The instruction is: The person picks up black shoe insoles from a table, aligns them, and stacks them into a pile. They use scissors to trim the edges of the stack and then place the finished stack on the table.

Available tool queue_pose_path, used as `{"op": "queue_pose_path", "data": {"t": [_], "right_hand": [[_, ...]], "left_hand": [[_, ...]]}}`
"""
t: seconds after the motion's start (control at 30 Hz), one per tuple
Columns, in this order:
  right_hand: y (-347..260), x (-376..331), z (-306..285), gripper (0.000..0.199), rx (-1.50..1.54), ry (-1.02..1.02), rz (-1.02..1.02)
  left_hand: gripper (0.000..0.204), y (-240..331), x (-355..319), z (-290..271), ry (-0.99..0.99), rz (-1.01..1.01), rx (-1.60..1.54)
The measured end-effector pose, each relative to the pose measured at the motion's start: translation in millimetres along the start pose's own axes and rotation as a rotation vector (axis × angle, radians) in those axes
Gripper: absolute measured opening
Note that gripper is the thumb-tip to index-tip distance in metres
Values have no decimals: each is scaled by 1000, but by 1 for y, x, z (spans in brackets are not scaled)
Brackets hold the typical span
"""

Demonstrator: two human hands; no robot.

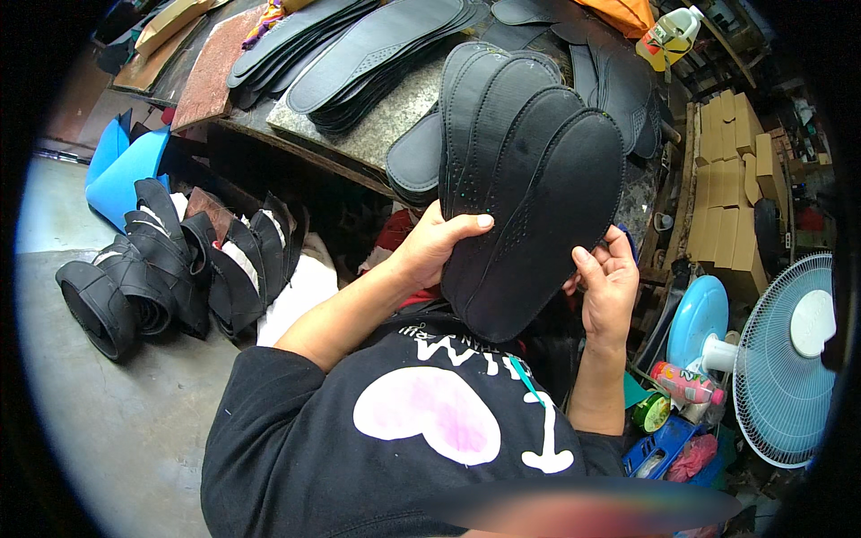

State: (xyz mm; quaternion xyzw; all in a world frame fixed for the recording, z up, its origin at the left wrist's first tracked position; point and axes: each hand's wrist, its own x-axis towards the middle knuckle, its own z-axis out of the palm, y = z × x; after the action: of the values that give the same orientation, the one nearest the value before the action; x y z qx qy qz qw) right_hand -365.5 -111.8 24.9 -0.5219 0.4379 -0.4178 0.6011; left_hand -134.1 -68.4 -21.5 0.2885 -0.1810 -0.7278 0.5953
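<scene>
I hold a fanned stack of several black shoe insoles [529, 188] up in front of me. My left hand [435, 242] grips the stack's left edge, thumb across the front. My right hand [605, 282] pinches the lower right edge of the frontmost insole. More black insoles lie in overlapping piles [359, 49] on the stone-topped workbench [359, 134] beyond my hands.
Black shoe uppers [170, 269] lie heaped on the concrete floor at left beside blue sheets [126, 166]. A standing fan [789, 359], a blue disc [700, 314], bottles and cardboard boxes [731, 170] crowd the right. A plastic jug [668, 36] stands at the bench's far right.
</scene>
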Motion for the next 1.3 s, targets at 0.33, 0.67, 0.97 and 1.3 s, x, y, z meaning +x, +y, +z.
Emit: {"op": "queue_pose_path", "data": {"t": [0.33, 0.67, 0.97, 1.3], "right_hand": [[-3, 10, -4, 27, 95, 51, -32], [-11, 108, 52, 39, 211, -64, -62], [8, 123, 59, 25, -292, 45, -198], [-10, 41, 73, 25, -108, -291, -48]], "left_hand": [[28, 43, -32, -1, 425, 319, 244], [33, 105, -84, -16, 431, 642, 149], [29, 74, -59, -16, 218, 317, 116], [40, 48, -43, -16, 108, 209, 175]]}}
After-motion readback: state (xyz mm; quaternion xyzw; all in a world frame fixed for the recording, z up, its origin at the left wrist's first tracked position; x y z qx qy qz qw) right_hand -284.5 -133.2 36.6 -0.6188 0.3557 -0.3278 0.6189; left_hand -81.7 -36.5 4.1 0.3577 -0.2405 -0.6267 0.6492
